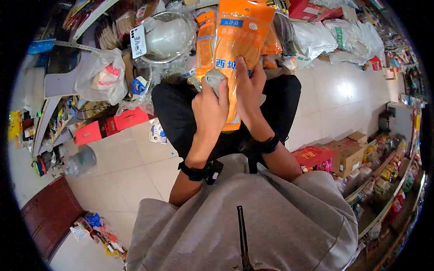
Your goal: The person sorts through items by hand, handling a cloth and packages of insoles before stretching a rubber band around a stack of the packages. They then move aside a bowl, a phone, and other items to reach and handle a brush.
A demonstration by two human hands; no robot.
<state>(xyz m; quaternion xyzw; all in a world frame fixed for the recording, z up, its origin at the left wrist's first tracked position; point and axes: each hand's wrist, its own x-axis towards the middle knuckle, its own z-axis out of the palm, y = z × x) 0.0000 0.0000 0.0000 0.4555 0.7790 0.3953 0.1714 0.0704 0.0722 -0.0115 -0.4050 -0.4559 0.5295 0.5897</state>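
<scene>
An orange plastic packet (239, 34) with a clear window and blue lettering stands tilted above my lap, its lower end between my knees. My right hand (250, 88) grips its right side, the thumb lying across the front. A wadded grey cloth (215, 80) is pinched in my left hand (210, 106), close against the packet's left edge. Just behind is another orange packet (205, 43) of similar look. What fills the packets cannot be made out clearly.
Left of the packets, a phone (138, 41) leans by a metal basin (183, 27) covered in plastic. White bags (314, 38) lie to the right. Red boxes (108, 126) and a water bottle (81, 161) are on the tiled floor. Crowded shelves (384, 180) curve along the right.
</scene>
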